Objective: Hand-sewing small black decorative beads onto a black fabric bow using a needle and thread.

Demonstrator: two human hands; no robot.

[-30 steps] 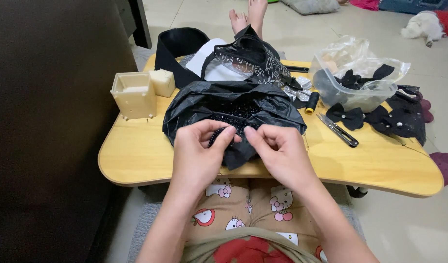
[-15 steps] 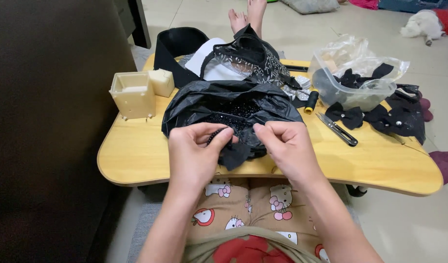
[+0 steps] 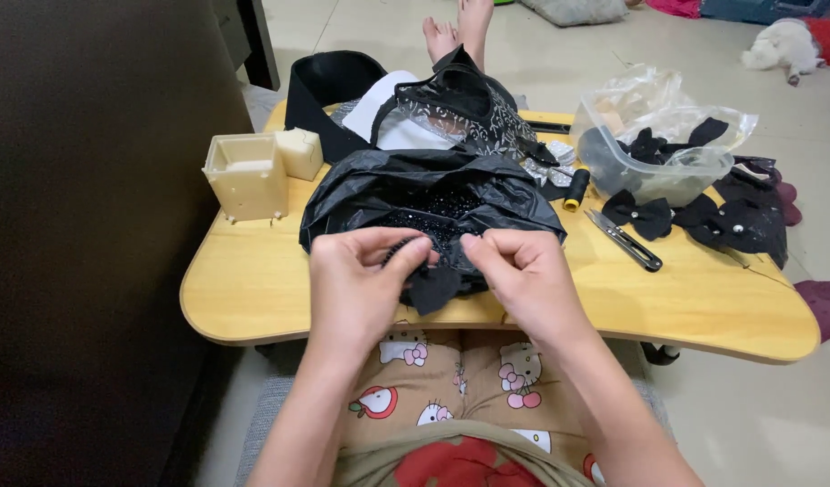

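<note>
Hands — left hand (image 3: pixel 356 284), right hand (image 3: pixel 519 271) — pinch black fabric piece (image 3: pixel 433 287) (black plastic bag (image 3: pixel 428 194) behind).

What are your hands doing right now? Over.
Left hand and right hand both pinching small black fabric bow. Crinkled black plastic bag right behind it. Nothing between hands.

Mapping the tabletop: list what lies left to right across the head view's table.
Cream plastic box → black plastic bag → black thread spool → thread snips → clear tub of black bows.
</note>
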